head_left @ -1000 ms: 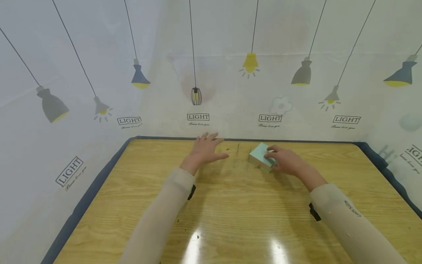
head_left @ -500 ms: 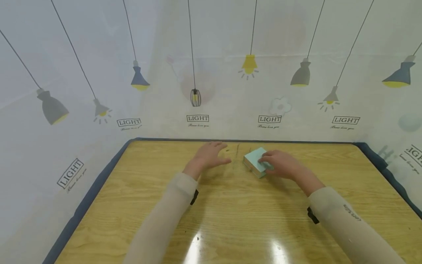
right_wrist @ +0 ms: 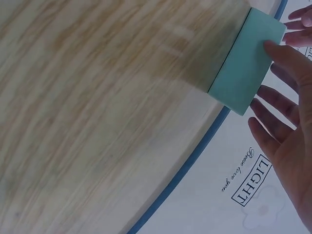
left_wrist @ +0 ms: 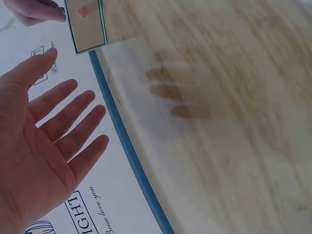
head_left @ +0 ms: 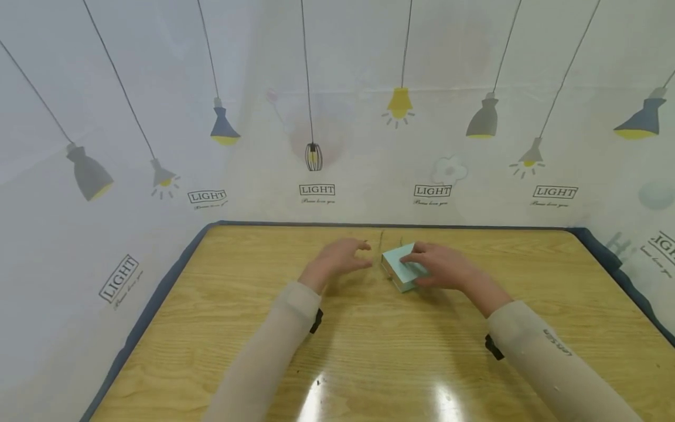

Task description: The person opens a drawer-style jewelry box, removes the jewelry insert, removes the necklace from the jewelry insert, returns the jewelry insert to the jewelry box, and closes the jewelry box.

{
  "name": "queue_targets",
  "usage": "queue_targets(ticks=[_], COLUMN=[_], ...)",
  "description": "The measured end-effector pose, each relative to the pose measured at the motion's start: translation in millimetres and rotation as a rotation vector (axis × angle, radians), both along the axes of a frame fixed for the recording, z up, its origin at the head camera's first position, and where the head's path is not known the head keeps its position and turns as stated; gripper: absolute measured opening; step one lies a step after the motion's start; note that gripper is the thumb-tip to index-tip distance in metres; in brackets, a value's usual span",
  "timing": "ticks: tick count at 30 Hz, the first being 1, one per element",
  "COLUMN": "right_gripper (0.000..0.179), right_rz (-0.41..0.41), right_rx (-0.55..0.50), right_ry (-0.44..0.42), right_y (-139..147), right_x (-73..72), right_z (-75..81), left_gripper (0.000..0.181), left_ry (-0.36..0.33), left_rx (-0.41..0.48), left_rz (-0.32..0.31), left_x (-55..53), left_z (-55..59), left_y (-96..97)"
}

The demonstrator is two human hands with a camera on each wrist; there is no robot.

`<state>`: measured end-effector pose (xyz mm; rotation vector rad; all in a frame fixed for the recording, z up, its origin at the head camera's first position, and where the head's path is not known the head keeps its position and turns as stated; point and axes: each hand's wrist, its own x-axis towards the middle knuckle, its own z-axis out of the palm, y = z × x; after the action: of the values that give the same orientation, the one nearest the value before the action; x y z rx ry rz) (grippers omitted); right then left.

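A small mint-green, book-shaped box (head_left: 403,266) is near the far side of the table, turned at an angle. My right hand (head_left: 443,266) grips it from the right, its thumb on the near side and fingers across the top. In the right wrist view the thumb presses the smooth green spine of the box (right_wrist: 246,61). My left hand (head_left: 343,258) is just left of the box, holding nothing, with fingers spread in the left wrist view. That view shows the beige side of the box (left_wrist: 87,24) between green edges, with a small orange tab.
A wood-grain table (head_left: 390,346) with a dark blue edge strip (head_left: 263,223) lies under both hands. Behind it hangs a pale wall covering (head_left: 358,135) printed with lamps and the word LIGHT. Dark scuffs mark the tabletop near the box.
My right hand has moved the box leftward and nearer to me. My left hand has come right and nearer, toward the box, its fingers bending inward.
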<state>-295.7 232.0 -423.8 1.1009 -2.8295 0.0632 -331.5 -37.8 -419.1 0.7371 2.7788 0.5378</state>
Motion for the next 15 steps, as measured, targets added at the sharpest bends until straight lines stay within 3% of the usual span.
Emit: queue_targets(ticks=[5, 12, 15], right_gripper=[0.057, 0.071, 0.077], right_rz=[0.003, -0.05, -0.082], right_rx=[-0.021, -0.062, -0.063], right_ry=[-0.012, -0.097, -0.128], right_y=[-0.9, -7.7, -13.6], right_x=[-3.8, -4.3, -7.8], right_z=[-5.2, -2.2, 0.0], left_gripper=[0.043, 0.036, 0.033], left_ry=[-0.051, -0.134, -0.138], left_rx=[0.048, 0.176, 0.201], left_rz=[-0.018, -0.019, -0.017], left_x=[0.6, 3.9, 5.8], left_z=[-6.4, -11.8, -12.9], left_y=[4.2, 9.4, 10.9])
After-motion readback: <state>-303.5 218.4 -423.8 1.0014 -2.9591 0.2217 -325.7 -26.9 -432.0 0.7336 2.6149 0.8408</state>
